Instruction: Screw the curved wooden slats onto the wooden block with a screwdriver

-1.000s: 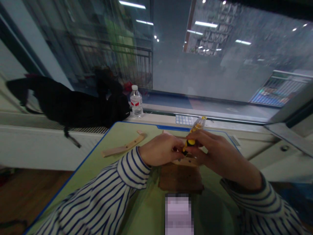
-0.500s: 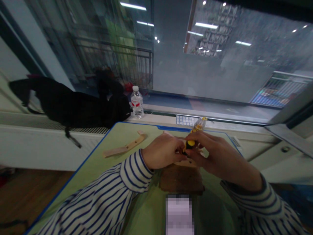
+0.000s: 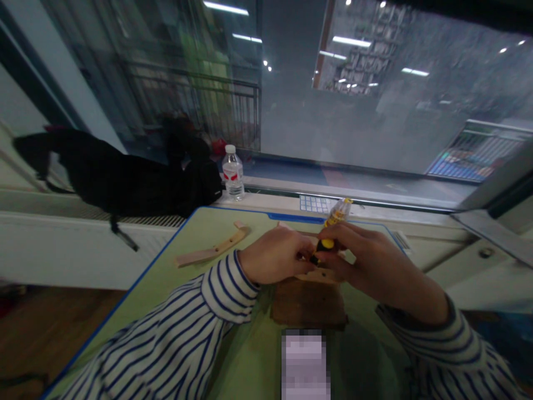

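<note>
In the head view, the right hand [image 3: 372, 264] grasps a yellow-and-black screwdriver [image 3: 328, 243], tilted above a wooden piece [image 3: 317, 276]. The left hand's [image 3: 275, 255] grip curls closed at the tip, its hold hidden. A slotted wooden strip [image 3: 212, 250] lies on the green table [image 3: 179, 283].

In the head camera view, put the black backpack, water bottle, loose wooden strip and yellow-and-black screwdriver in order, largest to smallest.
1. Black backpack
2. Wooden strip
3. Water bottle and yellow-and-black screwdriver: these look alike, and nearness to the camera makes it unsure, so they stay unranked.
</note>
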